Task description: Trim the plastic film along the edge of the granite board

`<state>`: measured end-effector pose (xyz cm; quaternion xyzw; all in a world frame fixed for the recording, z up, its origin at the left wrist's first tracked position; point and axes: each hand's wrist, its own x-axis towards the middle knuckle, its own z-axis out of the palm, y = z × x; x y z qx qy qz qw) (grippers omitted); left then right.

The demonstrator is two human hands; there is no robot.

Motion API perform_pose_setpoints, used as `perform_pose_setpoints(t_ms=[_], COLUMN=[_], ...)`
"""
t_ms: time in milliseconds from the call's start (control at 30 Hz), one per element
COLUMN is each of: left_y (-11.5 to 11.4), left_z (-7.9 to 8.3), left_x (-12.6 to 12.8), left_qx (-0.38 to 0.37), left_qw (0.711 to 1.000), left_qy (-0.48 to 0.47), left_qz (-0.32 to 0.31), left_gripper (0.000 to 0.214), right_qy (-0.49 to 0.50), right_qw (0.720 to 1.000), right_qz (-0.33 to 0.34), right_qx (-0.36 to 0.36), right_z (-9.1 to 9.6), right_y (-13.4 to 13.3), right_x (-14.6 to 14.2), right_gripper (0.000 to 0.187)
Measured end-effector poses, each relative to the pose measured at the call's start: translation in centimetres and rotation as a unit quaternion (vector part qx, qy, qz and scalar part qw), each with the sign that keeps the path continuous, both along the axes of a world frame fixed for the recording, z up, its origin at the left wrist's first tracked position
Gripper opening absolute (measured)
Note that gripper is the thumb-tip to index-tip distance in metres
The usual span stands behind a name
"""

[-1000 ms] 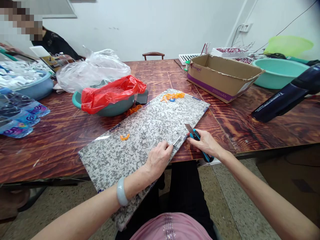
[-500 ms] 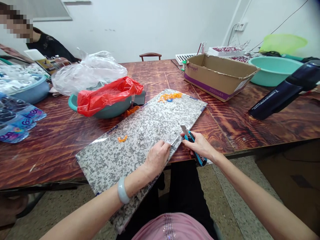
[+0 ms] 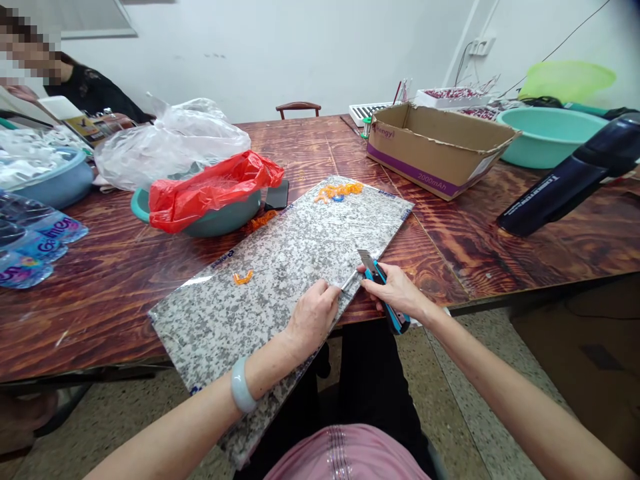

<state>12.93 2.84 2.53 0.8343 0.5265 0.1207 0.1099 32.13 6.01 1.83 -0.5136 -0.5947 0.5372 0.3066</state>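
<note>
My left hand point(image 3: 314, 319) rests on a speckled granite slab point(image 3: 260, 313) and pinches a thin silver metal piece point(image 3: 349, 281) at the slab's near right edge. My right hand point(image 3: 393, 290) grips a blue and black utility knife point(image 3: 395, 313), its blade point(image 3: 367, 261) pointing up and away, just beside the silver piece. Far up the slab lies a small orange and blue tangle point(image 3: 339, 192). One orange scrap point(image 3: 243, 277) sits nearer the middle, left of my left hand. A pale green bangle point(image 3: 241, 388) circles my left wrist.
A teal basin lined with a red bag point(image 3: 210, 200) and a clear plastic bag point(image 3: 170, 140) stand left of the slab, beside a phone point(image 3: 277, 195). A cardboard box point(image 3: 437, 143), a green basin point(image 3: 547, 137) and a dark cylindrical appliance point(image 3: 560, 183) are on the right. A seated co-worker point(image 3: 90, 90) is at far left.
The whole scene drifts slightly left in the picture as my head turns. My hands stay in nearly the same pose, holding the knife and the silver piece close together.
</note>
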Motion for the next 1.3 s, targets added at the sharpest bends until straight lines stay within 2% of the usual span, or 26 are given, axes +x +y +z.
perform_pose_setpoints(t_ms=[300, 1300], left_y=[0.07, 0.19], left_z=[-0.4, -0.35], left_x=[-0.36, -0.23], left_qx=[0.01, 0.009], left_qw=[0.999, 0.999], left_qy=[-0.042, -0.039], left_qz=[-0.005, 0.009], left_gripper=[0.022, 0.021], right_qy=[0.001, -0.017], right_qw=[1.0, 1.0], right_qz=[-0.001, 0.007], right_qx=[0.002, 0.008], right_z=[-0.04, 0.08], right_y=[-0.04, -0.22], right_x=[-0.02, -0.02], right_gripper=[0.03, 0.031])
